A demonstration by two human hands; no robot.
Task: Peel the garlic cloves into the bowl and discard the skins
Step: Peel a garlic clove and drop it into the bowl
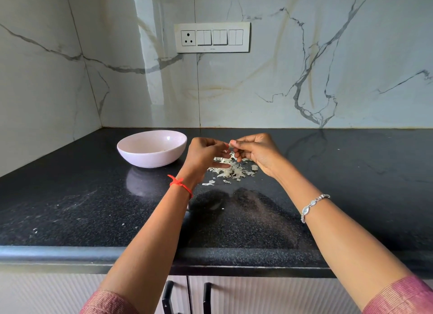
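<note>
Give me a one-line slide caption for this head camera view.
Left hand and right hand pinch a garlic clove over the skins on the black counter, pink bowl at left.

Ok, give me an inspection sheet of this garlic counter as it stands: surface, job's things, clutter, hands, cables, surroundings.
Surface: black speckled counter, glossy, a few pale flecks near the front edge.
Job's things: pale bowl at left, something pale low inside, barely seen; garlic piece held above the skins.
Clutter: garlic skins piled on the counter right of the bowl, a few strays nearer the front.
Hands: left hand and right hand both pinch the garlic piece with their fingers; clove or skin cannot be told.
Cables: nothing seen.
Surroundings: marble wall with a switch panel; cabinet handles below.
</note>
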